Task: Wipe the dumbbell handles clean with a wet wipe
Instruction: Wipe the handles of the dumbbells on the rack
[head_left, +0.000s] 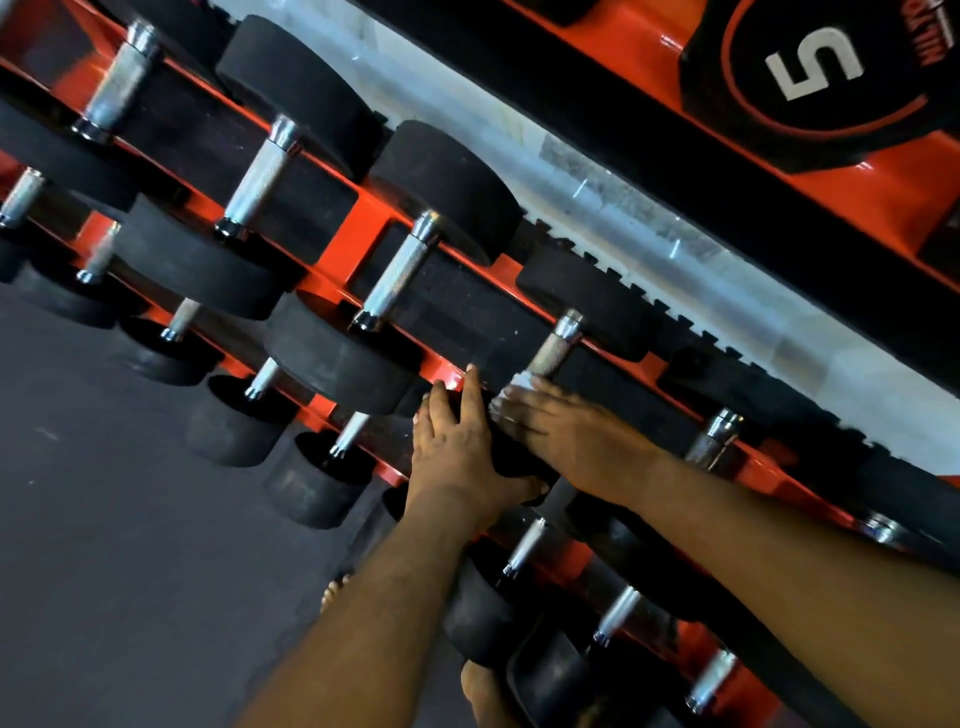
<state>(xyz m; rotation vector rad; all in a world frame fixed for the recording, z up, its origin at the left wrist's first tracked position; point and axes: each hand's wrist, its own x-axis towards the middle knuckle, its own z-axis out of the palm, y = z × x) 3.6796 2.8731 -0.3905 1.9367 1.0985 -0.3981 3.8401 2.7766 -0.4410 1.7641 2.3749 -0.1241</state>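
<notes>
Black rubber dumbbells with knurled steel handles lie in rows on an orange rack (363, 218). My right hand (561, 431) holds a white wet wipe (511, 389) against the near end of one steel handle (558, 345), fingers wrapped around the wipe. My left hand (452, 447) grips the near black head (511, 457) of that same dumbbell, fingers spread over its top. Most of the wipe is hidden under my right fingers.
More dumbbell handles (397, 270) lie to the left and another handle (711, 436) to the right on the top tier. A lower tier of smaller dumbbells (524, 545) runs beneath my arms. A black weight plate marked 5 (810, 62) sits upper right. Dark floor (130, 519) lies left.
</notes>
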